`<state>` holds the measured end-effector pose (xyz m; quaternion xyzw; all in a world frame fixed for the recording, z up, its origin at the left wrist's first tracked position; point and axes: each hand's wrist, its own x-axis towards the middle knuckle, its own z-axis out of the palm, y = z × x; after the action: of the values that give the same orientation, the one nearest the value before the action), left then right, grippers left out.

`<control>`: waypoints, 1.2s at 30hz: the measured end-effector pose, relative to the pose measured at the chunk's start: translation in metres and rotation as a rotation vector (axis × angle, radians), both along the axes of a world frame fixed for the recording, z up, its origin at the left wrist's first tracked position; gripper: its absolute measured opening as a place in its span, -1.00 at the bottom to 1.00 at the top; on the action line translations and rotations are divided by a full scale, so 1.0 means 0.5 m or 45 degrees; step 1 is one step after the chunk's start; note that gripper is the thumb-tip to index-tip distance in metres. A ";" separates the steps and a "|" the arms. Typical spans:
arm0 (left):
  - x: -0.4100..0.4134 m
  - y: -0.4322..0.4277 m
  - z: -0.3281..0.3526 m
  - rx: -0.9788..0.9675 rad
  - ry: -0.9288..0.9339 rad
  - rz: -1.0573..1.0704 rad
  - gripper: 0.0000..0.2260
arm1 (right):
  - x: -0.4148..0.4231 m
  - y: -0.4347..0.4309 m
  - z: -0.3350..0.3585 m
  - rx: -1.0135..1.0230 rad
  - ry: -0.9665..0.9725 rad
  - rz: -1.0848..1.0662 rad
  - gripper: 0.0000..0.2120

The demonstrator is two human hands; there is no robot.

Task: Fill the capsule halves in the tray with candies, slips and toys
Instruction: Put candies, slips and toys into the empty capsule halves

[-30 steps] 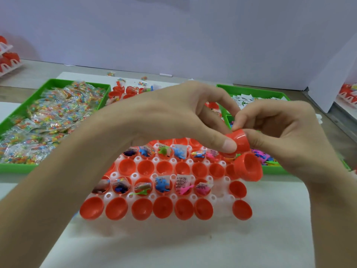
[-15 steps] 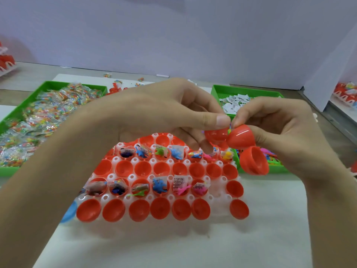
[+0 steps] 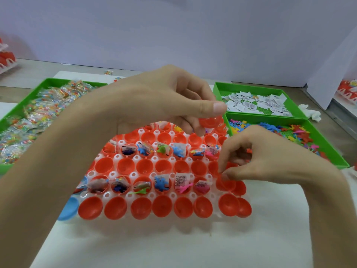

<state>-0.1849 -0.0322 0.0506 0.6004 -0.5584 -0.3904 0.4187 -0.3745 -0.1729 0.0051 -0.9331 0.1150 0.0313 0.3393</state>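
Note:
A clear white tray holds rows of red capsule halves; two rows carry candies, slips and small toys. My left hand hovers over the tray's far right and grips a red capsule half between thumb and fingers. My right hand is lower, at the tray's right edge, pinching the rim of a red capsule half that sits in a tray hole.
A green bin of wrapped candies stands at the left. At the right, a green bin of paper slips sits behind a green bin of coloured toys. A blue capsule half lies by the tray's left edge.
The two hands have parted. My right hand dropped to the tray's right edge with one capsule half, and my left hand stayed above holding the other.

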 end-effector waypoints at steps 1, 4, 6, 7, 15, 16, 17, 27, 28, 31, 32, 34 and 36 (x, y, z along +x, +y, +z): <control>0.000 -0.001 0.000 0.001 0.011 0.003 -0.72 | 0.002 0.000 -0.002 -0.031 0.022 -0.009 -0.79; -0.001 -0.003 -0.001 0.002 0.033 -0.008 -0.76 | 0.003 0.001 -0.007 -0.077 0.057 -0.021 -0.81; -0.002 -0.002 -0.002 0.002 0.051 -0.026 -0.79 | 0.000 -0.001 -0.007 -0.079 0.066 -0.026 -0.83; -0.002 -0.002 -0.002 0.003 0.059 -0.035 -0.80 | -0.003 -0.001 -0.005 -0.069 0.054 -0.027 -0.84; 0.001 -0.006 -0.009 0.033 0.132 -0.028 -0.79 | 0.005 0.021 0.020 0.236 -0.872 -0.223 -0.85; 0.000 -0.006 -0.010 0.033 0.150 -0.020 -0.78 | 0.008 0.027 0.018 0.292 -0.920 -0.212 -0.79; -0.001 -0.007 -0.011 0.031 0.163 -0.013 -0.77 | 0.013 0.034 0.017 0.325 -0.943 -0.218 -0.75; 0.008 -0.009 -0.011 -0.092 0.149 0.053 -0.74 | 0.040 0.044 0.006 0.762 -1.062 -0.403 -0.71; 0.009 -0.009 -0.011 -0.111 0.150 0.059 -0.75 | 0.041 0.044 0.005 0.811 -1.073 -0.414 -0.70; 0.002 -0.011 -0.010 -0.171 0.124 0.047 -0.81 | 0.043 0.046 0.007 0.918 -1.090 -0.414 -0.68; -0.001 -0.011 -0.009 -0.185 0.106 0.046 -0.82 | 0.044 0.048 0.008 0.934 -1.092 -0.406 -0.68; -0.002 -0.010 -0.007 -0.204 0.087 0.047 -0.84 | 0.046 0.052 0.009 0.952 -1.095 -0.389 -0.69; 0.001 -0.009 -0.005 -0.206 0.075 0.042 -0.84 | 0.047 0.056 0.009 0.988 -1.092 -0.374 -0.74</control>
<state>-0.1843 -0.0365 0.0483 0.5621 -0.5656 -0.3545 0.4884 -0.3509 -0.1450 0.0098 -0.6446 0.0757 -0.3557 0.6725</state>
